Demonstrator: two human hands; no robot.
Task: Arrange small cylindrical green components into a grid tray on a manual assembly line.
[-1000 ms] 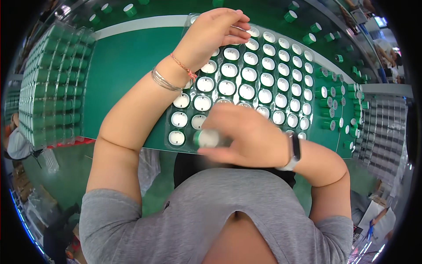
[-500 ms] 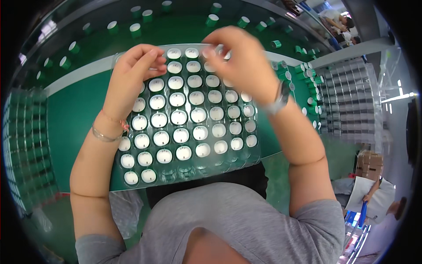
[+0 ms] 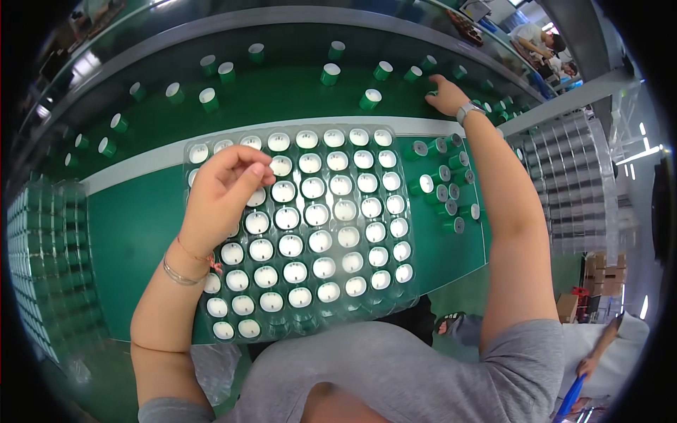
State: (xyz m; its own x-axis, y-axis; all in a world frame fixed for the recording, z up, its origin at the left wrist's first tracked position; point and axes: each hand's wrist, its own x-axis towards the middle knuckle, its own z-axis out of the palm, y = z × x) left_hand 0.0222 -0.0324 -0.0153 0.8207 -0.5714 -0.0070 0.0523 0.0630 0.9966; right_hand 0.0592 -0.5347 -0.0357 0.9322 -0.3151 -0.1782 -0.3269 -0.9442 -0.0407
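Note:
A clear plastic tray (image 3: 381,304) lies on the green table before me, its pockets mostly filled with white-topped pieces; several pockets along the near edge hold none. Over the tray's left side is my left hand (image 3: 227,185), fingers curled in and thumb against them; whatever may be between them is hidden. My right hand (image 3: 448,97) is stretched to the far right over the green belt. Its fingers close around a small green cylinder (image 3: 432,92), mostly covered by the hand. Similar white-topped green cylinders, such as this cylinder (image 3: 371,99), stand along the belt.
Several green cylinders (image 3: 442,174) cluster on the table right of the tray. Stacked clear trays rise at the left (image 3: 53,247) and right (image 3: 564,183). A pale rail (image 3: 423,125) separates table and belt. A person with a blue object (image 3: 570,398) is at lower right.
My right hand has left the tray's far edge and reached out right to the belt. My left hand stays curled over the tray's left side. The tray appears lower in view.

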